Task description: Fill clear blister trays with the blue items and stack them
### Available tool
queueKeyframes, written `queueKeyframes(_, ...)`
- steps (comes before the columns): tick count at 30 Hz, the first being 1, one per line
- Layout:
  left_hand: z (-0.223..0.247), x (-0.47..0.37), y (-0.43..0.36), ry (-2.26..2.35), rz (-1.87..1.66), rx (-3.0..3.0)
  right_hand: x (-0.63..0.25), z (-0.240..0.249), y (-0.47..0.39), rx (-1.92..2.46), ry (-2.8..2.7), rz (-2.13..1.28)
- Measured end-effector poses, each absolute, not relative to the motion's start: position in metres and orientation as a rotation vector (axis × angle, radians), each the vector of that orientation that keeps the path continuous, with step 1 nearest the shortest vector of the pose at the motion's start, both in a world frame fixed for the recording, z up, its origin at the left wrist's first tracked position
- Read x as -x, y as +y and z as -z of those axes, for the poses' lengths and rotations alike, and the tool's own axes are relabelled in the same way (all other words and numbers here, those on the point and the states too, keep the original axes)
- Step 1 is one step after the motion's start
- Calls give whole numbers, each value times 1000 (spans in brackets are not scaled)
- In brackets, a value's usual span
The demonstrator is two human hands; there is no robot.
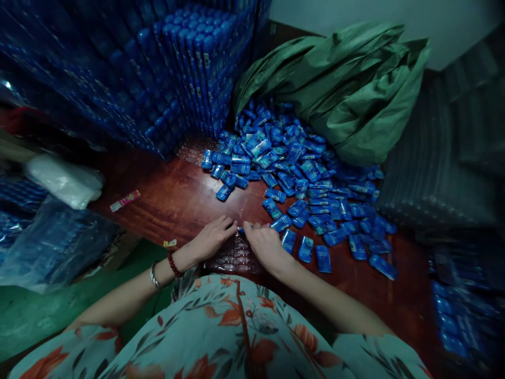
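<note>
My left hand and my right hand meet at the near edge of the table, fingers bent and closed. Between their fingertips a sliver of a small blue packet shows; the fingers hide most of it. Right below lies a clear plastic tray with rows of moulded hollows, close against my shirt. A heap of shiny blue packets spreads over the table beyond, and a few loose ones, such as a blue packet, lie just right of my right hand.
A green sack slumps behind the heap. Tall stacks of filled blue trays rise at the back left. Stacked clear trays stand on the right. At left, another person's white-covered hand is near a bagged blue bundle. A pink wrapper lies on the reddish-brown table.
</note>
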State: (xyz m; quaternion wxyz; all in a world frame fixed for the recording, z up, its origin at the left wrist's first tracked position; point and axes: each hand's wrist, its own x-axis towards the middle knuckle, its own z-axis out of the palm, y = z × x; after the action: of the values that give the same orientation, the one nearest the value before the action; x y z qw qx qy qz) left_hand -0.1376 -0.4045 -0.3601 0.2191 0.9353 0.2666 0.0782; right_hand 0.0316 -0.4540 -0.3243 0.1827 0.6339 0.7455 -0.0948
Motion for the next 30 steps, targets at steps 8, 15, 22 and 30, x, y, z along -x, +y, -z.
queueKeyframes(8, 356, 139, -406, 771, -216, -2554, -26, 323, -443, -1772, 2149, 339)
queueKeyframes(15, 347, 130, -394, 800, -168, -2535, -21, 328, -452, -1849, 2135, 252)
queueKeyframes(22, 347, 138, -389, 667, -76, -2659, -18, 327, -457, -1885, 2111, 282)
queueKeyframes(30, 368, 139, -407, 804, -213, -2757, -27, 338, -443, -1911, 2174, 212)
